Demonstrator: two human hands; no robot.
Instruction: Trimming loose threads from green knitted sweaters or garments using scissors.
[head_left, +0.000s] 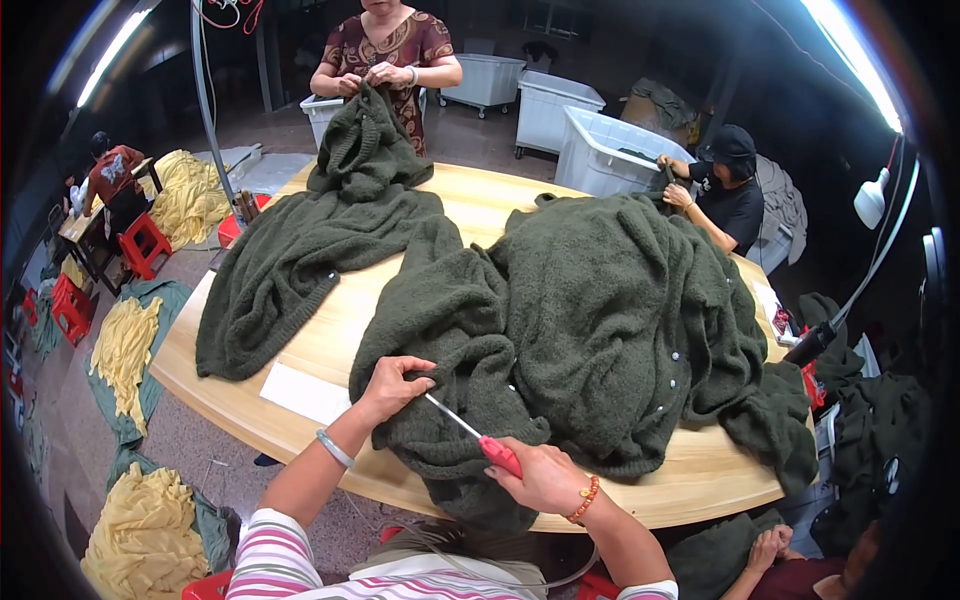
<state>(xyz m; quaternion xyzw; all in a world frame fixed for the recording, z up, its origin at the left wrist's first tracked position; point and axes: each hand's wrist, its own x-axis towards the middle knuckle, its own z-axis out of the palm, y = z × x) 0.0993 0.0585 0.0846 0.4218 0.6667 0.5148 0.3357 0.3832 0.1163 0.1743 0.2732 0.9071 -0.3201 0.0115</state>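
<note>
A dark green knit garment [440, 310] lies bunched in front of me at the table's near edge. My left hand [393, 388] is closed, thumb and fingers pinching a bit of this garment. In my right hand [547, 480] is a red-handled tool [500, 455] with a thin metal shaft. Its tip reaches the knit right beside my left fingertips; the exact shape of the tip is too small to tell. Touching this garment on the right is a large heap of the same green knitwear [590, 290], dotted with small pale round buttons.
Across the wooden table [350, 340], a standing person handles another green garment [365, 150]. A person in a black cap [733, 145] works at the far right. A white sheet [305, 393] lies left of my hands. A lamp arm [815, 340] rises at right; white bins [610, 150] stand behind.
</note>
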